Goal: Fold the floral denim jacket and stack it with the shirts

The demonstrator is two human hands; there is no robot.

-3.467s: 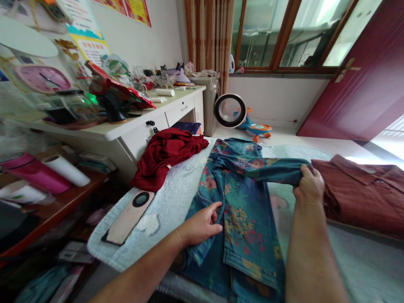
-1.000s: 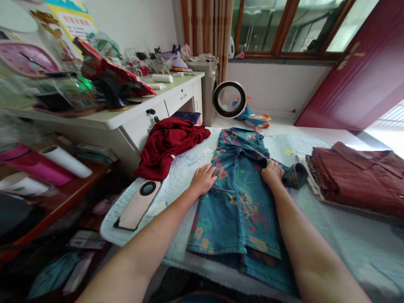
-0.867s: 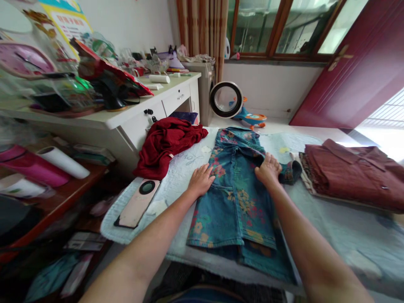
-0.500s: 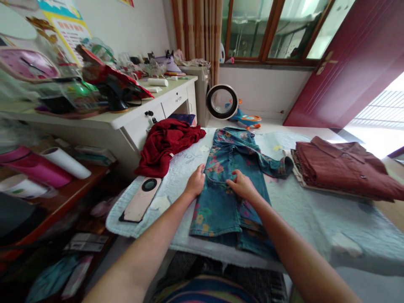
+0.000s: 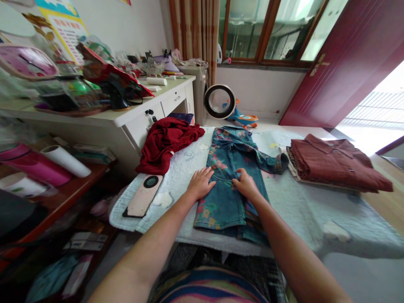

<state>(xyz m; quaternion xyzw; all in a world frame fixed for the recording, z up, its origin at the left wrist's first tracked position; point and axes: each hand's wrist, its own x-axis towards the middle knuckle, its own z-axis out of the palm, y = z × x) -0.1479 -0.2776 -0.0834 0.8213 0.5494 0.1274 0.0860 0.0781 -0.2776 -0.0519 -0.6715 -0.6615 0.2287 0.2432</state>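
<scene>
indoors, pale quilting (image 5: 293, 210) bears floral denim (image 5: 217, 210) near a desk (image 5: 173, 86).

Home rm, by the looks: washer (image 5: 198, 79) w/ round door (image 5: 220, 102) ajar, curtain (image 5: 194, 35) by window (image 5: 246, 33), kid's toy (image 5: 248, 118), pink clock (image 5: 27, 62) on cluttered surface (image 5: 121, 118) w/ drawers (image 5: 174, 100).

No text is legible, the wall poster (image 5: 67, 30) being blurred.

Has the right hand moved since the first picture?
Yes: against the folded brown shirt, the right hand has moved left, from beside it to the middle of the blue denim garment.
</scene>
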